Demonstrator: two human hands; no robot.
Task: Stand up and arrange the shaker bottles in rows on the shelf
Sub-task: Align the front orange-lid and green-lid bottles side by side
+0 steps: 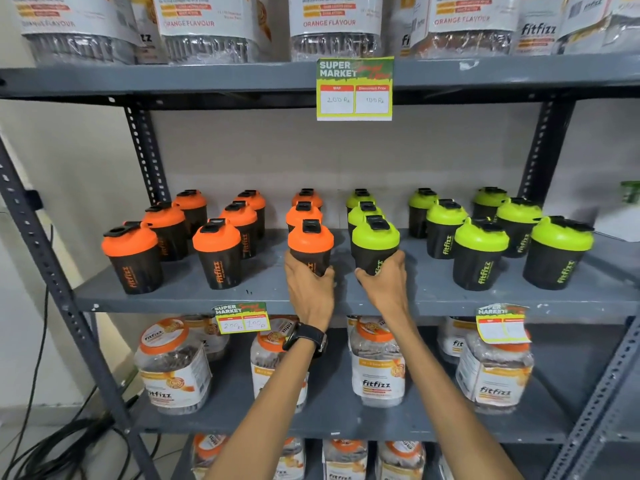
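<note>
Black shaker bottles stand upright in rows on the grey middle shelf (pixel 242 296). Orange-lidded ones fill the left half, green-lidded ones the right half. My left hand (pixel 308 289) grips the base of the front orange-lidded shaker (pixel 310 242) in the middle row. My right hand (pixel 386 282) grips the base of the front green-lidded shaker (pixel 375 242) beside it. Both held bottles are upright on the shelf near its front edge. A black watch sits on my left wrist.
Large jars (pixel 377 368) with orange lids stand on the shelf below, and bagged product fills the shelf above. Price tags (pixel 354 88) hang from the shelf edges. Perforated grey uprights frame both sides. Black cables (pixel 52 445) lie on the floor at the left.
</note>
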